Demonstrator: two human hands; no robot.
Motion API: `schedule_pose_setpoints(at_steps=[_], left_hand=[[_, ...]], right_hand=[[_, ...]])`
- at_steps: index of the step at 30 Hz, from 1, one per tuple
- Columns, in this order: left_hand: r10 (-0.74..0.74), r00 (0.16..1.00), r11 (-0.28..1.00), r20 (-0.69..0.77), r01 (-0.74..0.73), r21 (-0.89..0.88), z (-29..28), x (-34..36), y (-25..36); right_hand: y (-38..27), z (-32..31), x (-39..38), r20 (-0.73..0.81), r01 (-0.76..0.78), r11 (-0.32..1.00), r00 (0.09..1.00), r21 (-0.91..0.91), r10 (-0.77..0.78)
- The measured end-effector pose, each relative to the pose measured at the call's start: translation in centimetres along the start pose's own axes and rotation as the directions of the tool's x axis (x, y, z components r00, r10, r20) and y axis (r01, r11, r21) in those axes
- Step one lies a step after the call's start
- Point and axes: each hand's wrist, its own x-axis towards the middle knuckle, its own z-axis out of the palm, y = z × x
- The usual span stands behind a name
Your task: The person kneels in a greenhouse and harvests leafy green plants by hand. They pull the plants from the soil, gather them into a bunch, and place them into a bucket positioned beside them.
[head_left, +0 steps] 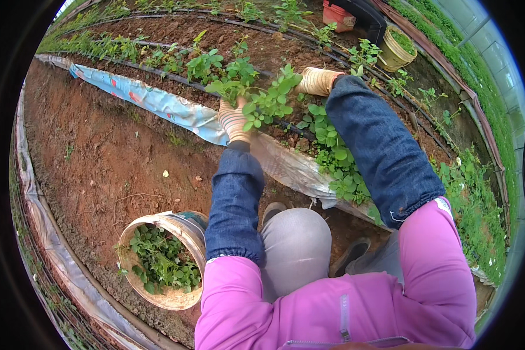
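My left hand (234, 121), in a striped cream and orange glove, reaches into a low leafy green plant (271, 100) on the raised bed. Its fingers are closed on the plant's leaves and partly covered by them. On the far right side of the same plant is my right hand (316, 81), gloved alike and bent at the wrist. Leaves and the turn of the hand hide its fingertips, so its grip does not show. More leafy plants (339, 154) grow along the bed toward my right knee.
A pale bucket (129, 279) of picked greens lies tipped on the soil path at left. Blue patterned sheeting (149, 99) and whitish sheeting (289, 168) edge the bed. Black drip hoses (326, 51) run along it. A cream bucket (398, 52) and red bucket (338, 17) stand at the far right.
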Motion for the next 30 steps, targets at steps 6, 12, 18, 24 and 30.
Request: schedule_pose_setpoints(at_steps=[6,12,18,24,30], left_hand=[[-0.116,0.989,0.993,-0.093,0.115,-0.014,-2.5,0.3,1.6],[-0.086,0.994,0.977,-0.073,0.07,-0.199,-6.3,-1.2,1.0],[-0.048,0.986,0.995,0.16,0.061,-0.075,-7.0,-1.8,-1.2],[-0.014,0.809,0.852,0.588,-0.298,0.431,-3.8,-2.9,6.6],[-0.193,0.704,0.688,0.683,-0.399,0.606,-1.6,0.2,8.0]], right_hand=[[-4.0,3.1,-4.0,-0.133,0.239,0.895,0.97,0.376,-0.203],[-9.6,4.3,-1.8,-0.356,-0.038,0.946,0.921,0.322,0.159],[-4.8,4.8,0.0,-0.347,-0.056,0.807,0.884,0.588,0.314],[-3.4,5.3,-0.4,-0.343,-0.021,0.765,0.886,0.643,0.312],[-3.7,4.5,-0.6,-0.348,-0.02,0.825,0.901,0.565,0.26]])
